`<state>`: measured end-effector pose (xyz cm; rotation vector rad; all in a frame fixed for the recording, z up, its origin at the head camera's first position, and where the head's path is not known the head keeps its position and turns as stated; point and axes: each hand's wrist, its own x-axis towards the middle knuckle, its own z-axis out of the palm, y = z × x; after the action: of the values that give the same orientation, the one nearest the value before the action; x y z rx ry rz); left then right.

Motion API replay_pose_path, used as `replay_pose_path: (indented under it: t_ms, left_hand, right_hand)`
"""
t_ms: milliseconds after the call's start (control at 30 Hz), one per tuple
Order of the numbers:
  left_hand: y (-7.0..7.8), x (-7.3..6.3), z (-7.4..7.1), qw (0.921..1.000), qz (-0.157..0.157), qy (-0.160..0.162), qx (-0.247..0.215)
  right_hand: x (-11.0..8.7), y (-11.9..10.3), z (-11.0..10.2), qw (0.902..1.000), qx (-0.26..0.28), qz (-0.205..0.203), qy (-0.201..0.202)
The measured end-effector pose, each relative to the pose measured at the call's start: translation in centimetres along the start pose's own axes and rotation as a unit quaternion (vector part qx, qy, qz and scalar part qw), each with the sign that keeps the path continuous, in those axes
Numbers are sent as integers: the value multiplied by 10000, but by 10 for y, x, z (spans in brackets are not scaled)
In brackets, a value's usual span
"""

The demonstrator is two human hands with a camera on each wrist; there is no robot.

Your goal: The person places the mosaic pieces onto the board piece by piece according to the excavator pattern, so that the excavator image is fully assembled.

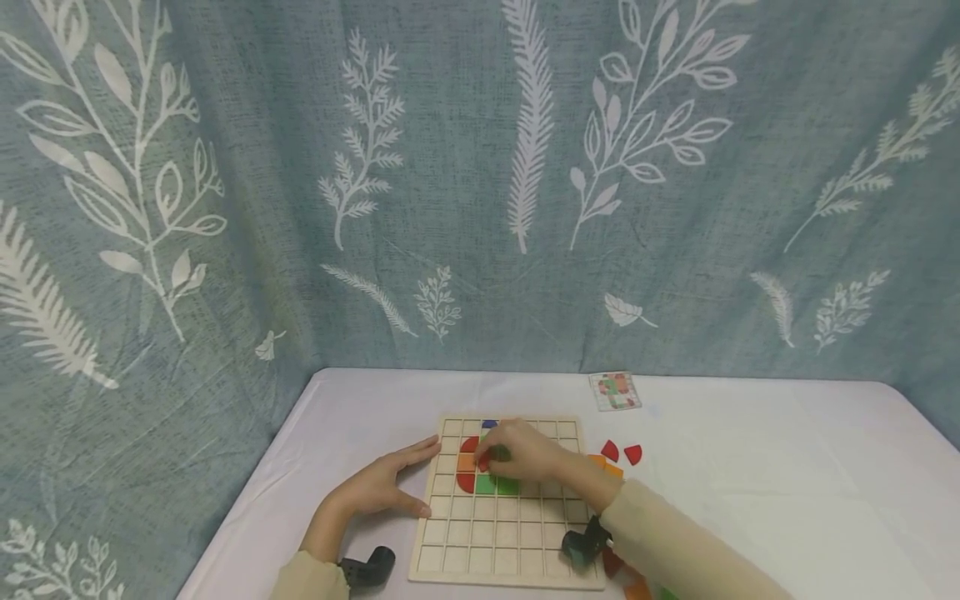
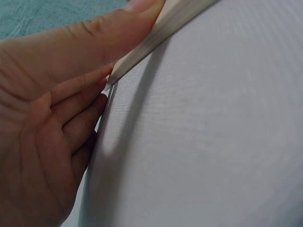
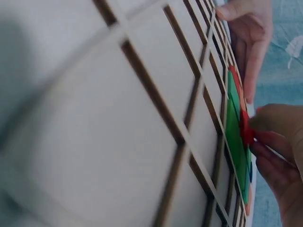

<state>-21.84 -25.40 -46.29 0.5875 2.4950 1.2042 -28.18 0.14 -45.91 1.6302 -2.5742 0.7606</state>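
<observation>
Fingers of the right hand [image 1: 527, 452] pinch a red piece [image 3: 245, 128] over the wooden grid board [image 1: 495, 533]; green pieces [image 1: 486, 484] sit in cells just beside them; leftward, the left hand [image 1: 384, 485] touches the board's edge, fingers extended; beyond both hands' fingers lies a patterned card [image 1: 615, 391]

The bench [image 1: 787, 467] had a white covering with faint creases and rounded far corners. A pale gridded board [image 1: 506, 533] lay flat on it, with a small printed card [image 1: 616, 391] beyond the board's far right corner. Two red wedges [image 1: 633, 454] lay near each other, right of the board. Orange pieces [image 1: 613, 470] sat nearer its edge, partly hidden. By the near right corner lay another red piece [image 1: 612, 562], an orange one [image 1: 638, 589] and a green one [image 1: 668, 594], cut off by the frame.
</observation>
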Motion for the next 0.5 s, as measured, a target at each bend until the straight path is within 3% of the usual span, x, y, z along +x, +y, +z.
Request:
replay_pose_path:
  t_ms: [200, 500]
  left_hand:
    - [-1, 0, 1, 10000, 1, 44, 53]
    - [0, 0, 0, 9999, 79, 8, 80]
  right_hand:
    - [2, -6, 6, 9967, 515, 502, 372]
    - [3, -13, 9, 9903, 848, 916, 603]
